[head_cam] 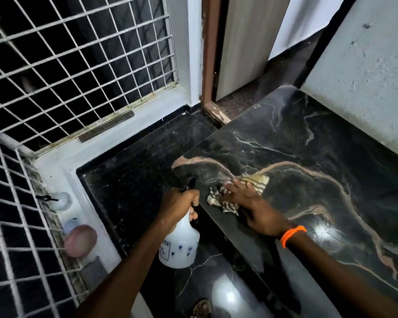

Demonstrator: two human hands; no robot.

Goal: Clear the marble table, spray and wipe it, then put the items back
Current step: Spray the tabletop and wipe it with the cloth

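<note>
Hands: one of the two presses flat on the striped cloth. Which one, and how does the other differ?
The right hand, with the orange wristband, lies flat on the cloth. The left hand grips the white spray bottle instead.

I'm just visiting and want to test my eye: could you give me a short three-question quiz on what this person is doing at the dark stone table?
1. True or false: the left hand holds a white spray bottle.
2. What lies under the right hand on the marble table?
A. a sponge
B. a striped cloth
C. a newspaper
3. Fill in: the right wrist wears an ______ band.

Key:
1. True; the bottle hangs off the table's near-left edge, above the floor.
2. B; the hand presses flat on the cloth near the table's left corner.
3. Orange.
</note>
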